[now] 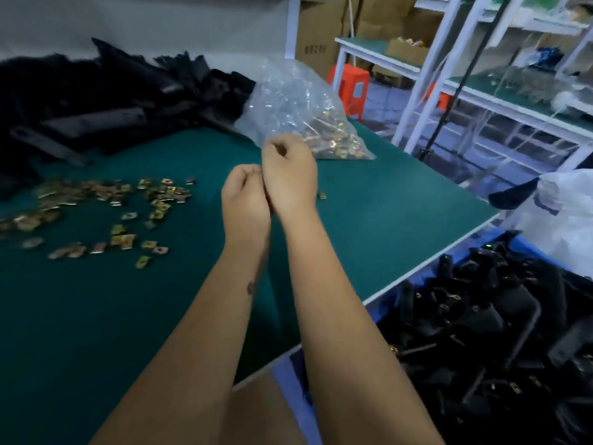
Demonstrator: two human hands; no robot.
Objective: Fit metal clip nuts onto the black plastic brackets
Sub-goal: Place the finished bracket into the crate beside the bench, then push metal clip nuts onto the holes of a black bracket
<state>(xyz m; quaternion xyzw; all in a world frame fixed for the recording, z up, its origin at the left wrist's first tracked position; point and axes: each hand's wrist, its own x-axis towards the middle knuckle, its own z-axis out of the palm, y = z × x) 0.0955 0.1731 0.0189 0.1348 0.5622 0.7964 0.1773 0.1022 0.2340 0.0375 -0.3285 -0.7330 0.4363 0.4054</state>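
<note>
Both hands (272,184) curled together, clip nuts (134,216) scattered flat

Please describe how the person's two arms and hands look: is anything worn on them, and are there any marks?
Both forearms are bare, with no sleeves showing. The left hand and right hand wear no gloves; no rings or watch are visible. A small dark mark shows on the left forearm.

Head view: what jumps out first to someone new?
The two hands, raised together mid-frame with fingers curled; what they hold is hidden. Left of them, loose metal clip nuts lie scattered on the green table. At lower right, a blue bin is heaped with black plastic brackets.
</note>
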